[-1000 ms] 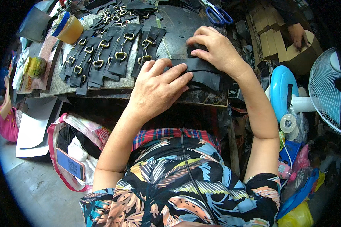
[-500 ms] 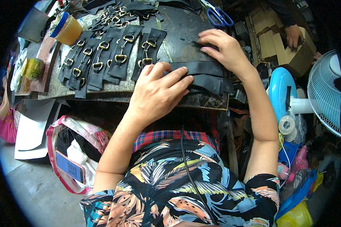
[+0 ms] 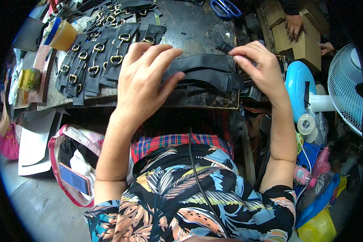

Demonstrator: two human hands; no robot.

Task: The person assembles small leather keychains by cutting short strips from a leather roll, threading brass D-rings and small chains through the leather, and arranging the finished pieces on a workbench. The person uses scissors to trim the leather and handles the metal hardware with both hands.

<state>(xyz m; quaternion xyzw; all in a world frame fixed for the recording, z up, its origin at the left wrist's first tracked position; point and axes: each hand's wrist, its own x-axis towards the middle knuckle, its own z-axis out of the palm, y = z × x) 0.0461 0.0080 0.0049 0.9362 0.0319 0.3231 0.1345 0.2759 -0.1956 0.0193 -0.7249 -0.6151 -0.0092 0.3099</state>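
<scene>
Black leather-like strips (image 3: 207, 62) lie overlapping at the front right of the dark worktable (image 3: 197, 28). My left hand (image 3: 143, 78) hovers at their left end with fingers apart and nothing visible in it. To the right of the strips, my right hand (image 3: 264, 70) is raised over the table's right edge. Its thumb and curved forefinger are close together but parted, with nothing seen between them. Left of my left hand lies a row of black straps (image 3: 117, 60) with gold-coloured metal bit links; my hand hides part of the rightmost one.
Blue-handled scissors (image 3: 226, 9) lie at the table's far edge. At left stand a tub of amber stuff (image 3: 63, 35) and a yellow-green can (image 3: 31, 82). A white fan (image 3: 347, 88) stands at right. Beyond it, another person's hand (image 3: 295, 26) rests on cardboard boxes (image 3: 306, 48).
My left hand has lifted off the strips and shifted left, its thumb now spread. My right hand has moved right, away from the tabletop. The other person's second hand has come into view.
</scene>
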